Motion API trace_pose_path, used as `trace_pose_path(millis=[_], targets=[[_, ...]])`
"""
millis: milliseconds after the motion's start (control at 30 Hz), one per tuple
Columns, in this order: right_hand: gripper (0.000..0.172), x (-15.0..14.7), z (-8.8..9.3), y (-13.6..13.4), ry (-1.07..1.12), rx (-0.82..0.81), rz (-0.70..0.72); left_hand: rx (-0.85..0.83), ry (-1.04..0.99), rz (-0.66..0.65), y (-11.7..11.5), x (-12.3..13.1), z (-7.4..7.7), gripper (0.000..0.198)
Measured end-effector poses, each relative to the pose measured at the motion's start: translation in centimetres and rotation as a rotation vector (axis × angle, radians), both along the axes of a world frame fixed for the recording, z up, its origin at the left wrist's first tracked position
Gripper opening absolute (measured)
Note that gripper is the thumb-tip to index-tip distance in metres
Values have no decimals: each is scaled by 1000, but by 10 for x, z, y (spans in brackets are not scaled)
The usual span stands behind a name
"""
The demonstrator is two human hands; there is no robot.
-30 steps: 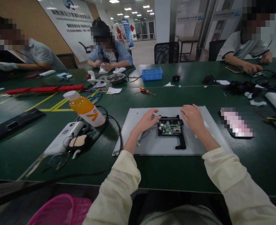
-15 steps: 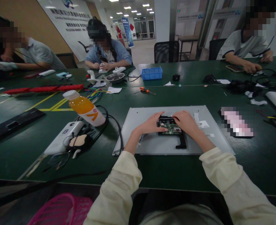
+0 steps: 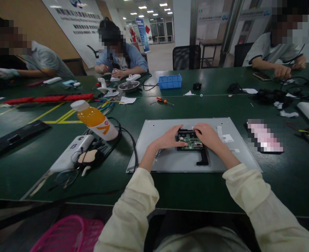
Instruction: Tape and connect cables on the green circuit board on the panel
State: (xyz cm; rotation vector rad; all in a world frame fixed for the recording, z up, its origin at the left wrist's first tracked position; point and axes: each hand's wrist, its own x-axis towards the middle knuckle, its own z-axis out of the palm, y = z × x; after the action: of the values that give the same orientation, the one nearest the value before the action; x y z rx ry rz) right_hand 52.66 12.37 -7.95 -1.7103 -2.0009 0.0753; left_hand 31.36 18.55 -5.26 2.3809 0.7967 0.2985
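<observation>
A green circuit board [image 3: 190, 142] sits in a black plastic frame [image 3: 203, 157] on a flat grey panel [image 3: 167, 163]. My left hand [image 3: 168, 138] grips the left side of the frame, thumb over the board's near-left part and fingers at the far-left corner. At the upper right, my right hand [image 3: 207, 135] has its fingers bent and closed on the frame's far edge; its fingertips are partly hidden. The frame's black arm juts out toward me past the board. White labels [image 3: 227, 138] are stuck on the panel beside my right hand.
Left of the panel, a tilted orange drink bottle [image 3: 95, 120] leans near a white device [image 3: 71, 152] and black cables [image 3: 133, 143]. A phone [image 3: 265, 138] lies to the right. Beyond are a screwdriver [image 3: 163, 100] and a blue bin [image 3: 170, 82]. Co-workers sit across the table.
My hands and the black frame stay nearly in place. The fingers of my right hand have shifted very slightly. Across the table, a co-worker's hand on the left has lifted a little.
</observation>
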Motion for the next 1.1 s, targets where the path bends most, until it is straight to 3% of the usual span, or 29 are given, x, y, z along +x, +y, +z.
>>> trace_pose_path(millis=[133,267,467,600,800,900,1100], targets=[[30,11,3,-2,67,69,-23,-12,-23,3,-1,-1,1,91],[32,48,4,-6,101,99,-137,-32,-9,-14,-2,-2,4,91],[36,97,-10,-16,58,-72,-252,-44,-17,-17,-2,-2,3,90],[28,103,-10,-22,111,-211,-290,-41,-13,-14,-1,-2,3,91],[21,100,2,-37,169,-255,-330,-33,-9,-17,-3,-2,5,91],[18,98,6,-47,331,-260,-316,-27,-21,-26,-4,-2,6,91],[28,86,20,-67,960,-256,-234,42,-68,17,-8,0,10,80]])
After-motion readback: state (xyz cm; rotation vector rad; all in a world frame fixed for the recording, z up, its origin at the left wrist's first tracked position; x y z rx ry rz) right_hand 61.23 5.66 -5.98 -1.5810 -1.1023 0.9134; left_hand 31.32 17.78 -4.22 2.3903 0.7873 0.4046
